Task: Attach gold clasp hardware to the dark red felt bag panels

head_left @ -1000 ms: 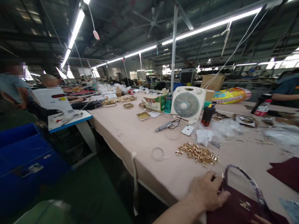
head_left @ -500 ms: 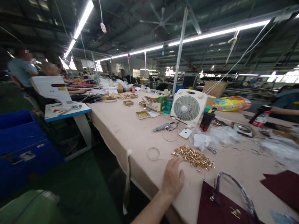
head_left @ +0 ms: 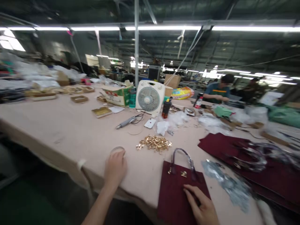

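Observation:
My left hand is at the near edge of the table, its fingers curled over the near side of a thin pale ring that looks like a narrow roll of tape. Motion blurs the fingertips. My right hand rests on the front of a dark red handbag, thumb and fingers apart. The bag lies flat, with a plastic-wrapped handle and a gold clasp. Beyond the hands lies a heap of small gold metal fittings.
More dark red bags lie at right beside crumpled grey plastic film. Farther back are a box fan, a grey electric screwdriver, a phone, a dark bottle and a green carton. A co-worker sits across.
The view has swung right. My left hand has moved from beside the gold fittings to the pale ring. My right hand has come into view on the dark red handbag.

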A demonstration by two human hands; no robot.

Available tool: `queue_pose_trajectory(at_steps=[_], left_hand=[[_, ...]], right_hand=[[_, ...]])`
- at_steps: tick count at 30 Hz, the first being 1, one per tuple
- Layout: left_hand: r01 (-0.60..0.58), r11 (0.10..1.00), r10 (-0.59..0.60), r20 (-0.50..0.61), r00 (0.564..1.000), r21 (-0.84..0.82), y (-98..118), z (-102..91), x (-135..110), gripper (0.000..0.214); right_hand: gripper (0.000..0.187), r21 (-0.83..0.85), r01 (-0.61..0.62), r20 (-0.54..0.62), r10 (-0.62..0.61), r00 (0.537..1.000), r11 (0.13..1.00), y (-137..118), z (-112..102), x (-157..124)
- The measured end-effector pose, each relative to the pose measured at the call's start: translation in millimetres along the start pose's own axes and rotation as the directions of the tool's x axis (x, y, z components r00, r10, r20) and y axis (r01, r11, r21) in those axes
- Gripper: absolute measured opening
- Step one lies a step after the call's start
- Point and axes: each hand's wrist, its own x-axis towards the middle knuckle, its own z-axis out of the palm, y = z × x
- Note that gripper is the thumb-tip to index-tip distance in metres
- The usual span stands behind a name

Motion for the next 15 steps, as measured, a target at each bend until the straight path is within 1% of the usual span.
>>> queue_pose_trajectory(at_steps=[2, 4, 7, 9, 12, 15], left_hand=[[-0.038, 0.997, 0.04, -0.025, 0.999, 0.063, -4.8, 7.0, 3.9, 0.035], [-0.058, 0.994, 0.062, -0.046, 0.997, 0.092, -10.0, 13.5, 7.1, 0.037], [-0.063, 0.994, 0.068, -0.056, 0.996, 0.085, -15.6, 19.4, 9.6, 0.038], [-0.063, 0.997, 0.065, -0.052, 0.997, 0.038, -16.8, 19.9, 10.3, 0.038], [-0.062, 0.995, 0.059, -0.042, 0.997, -0.078, -14.9, 15.4, 9.4, 0.037], [-0.044, 0.981, 0.039, -0.029, 0.999, -0.19, -10.8, 8.3, 6.5, 0.036]], right_hand=[[0.031, 0.001, -0.05, 0.009, 0.049, 0.999, 0.999, -7.3, -1.6, 2.3], [0.032, 0.004, -0.081, 0.009, 0.081, 0.997, 0.997, -12.3, -2.1, 4.2], [0.032, 0.007, -0.095, 0.011, 0.095, 0.995, 0.995, -16.0, -1.3, 5.1], [0.032, 0.012, -0.094, 0.011, 0.094, 0.996, 0.995, -15.4, -0.1, 4.2], [0.03, 0.01, -0.082, 0.007, 0.082, 0.997, 0.997, -8.7, 1.7, 0.2], [0.028, -0.026, -0.04, 0.01, 0.041, 0.999, 0.999, 10.4, 2.7, -5.7]])
